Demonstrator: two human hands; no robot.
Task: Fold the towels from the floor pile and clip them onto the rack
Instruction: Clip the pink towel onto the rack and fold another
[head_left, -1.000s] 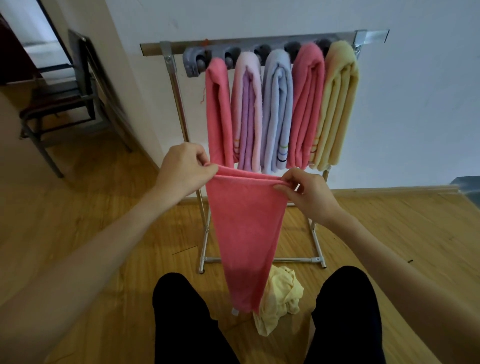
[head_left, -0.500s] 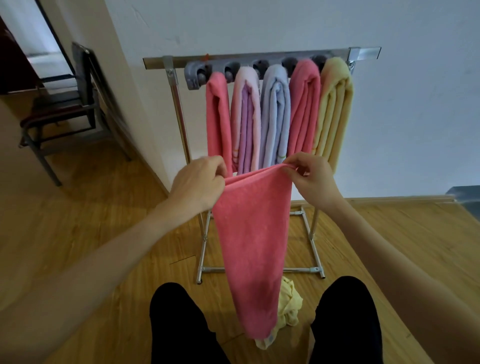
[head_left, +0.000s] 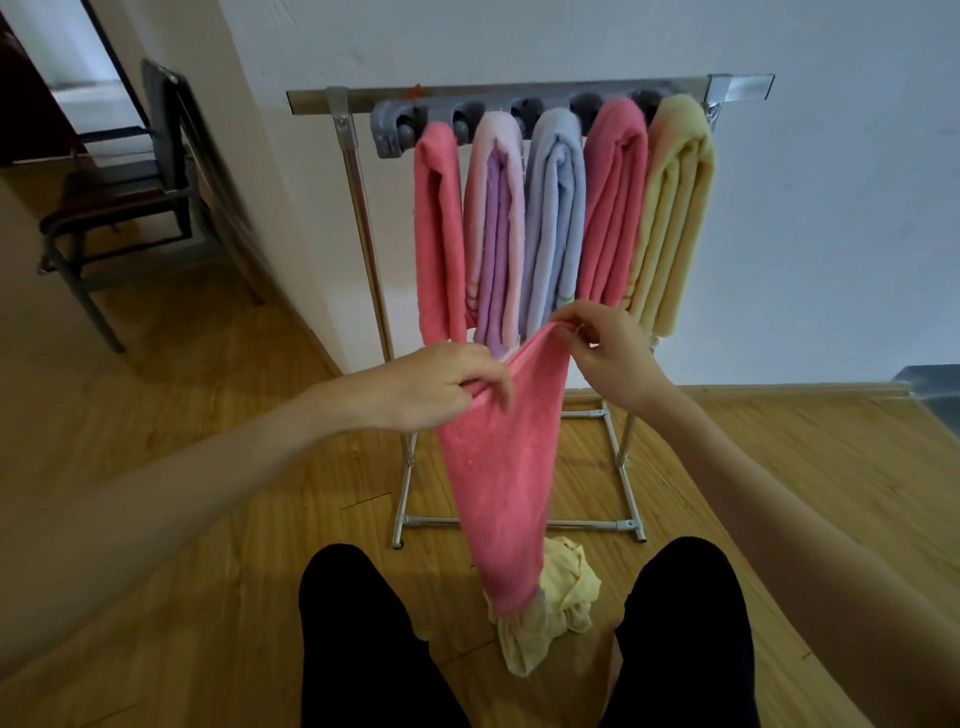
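Observation:
A pink towel (head_left: 506, 478) hangs lengthwise in front of me, folded into a narrow strip. My left hand (head_left: 441, 382) pinches its upper left edge, and my right hand (head_left: 605, 348) pinches the top right corner a little higher. Behind them stands the metal rack (head_left: 519, 96) with a grey clip bar (head_left: 395, 124). Several folded towels hang clipped there: pink (head_left: 439, 228), lilac-pink (head_left: 496, 228), pale blue (head_left: 553, 218), pink (head_left: 610, 208) and yellow (head_left: 675, 213). A crumpled yellow towel (head_left: 550, 608) lies on the floor under the hanging pink one.
A dark metal chair (head_left: 130, 197) stands at the left beside a wall corner. My legs in black trousers (head_left: 358, 639) fill the bottom of the view. The rack's base frame (head_left: 519, 522) rests on the wooden floor (head_left: 208, 519) close to the white wall.
My hands have come closer together and the top edge now slopes, right hand higher than left. The towel has narrowed into a tighter strip. The view has tilted slightly downward.

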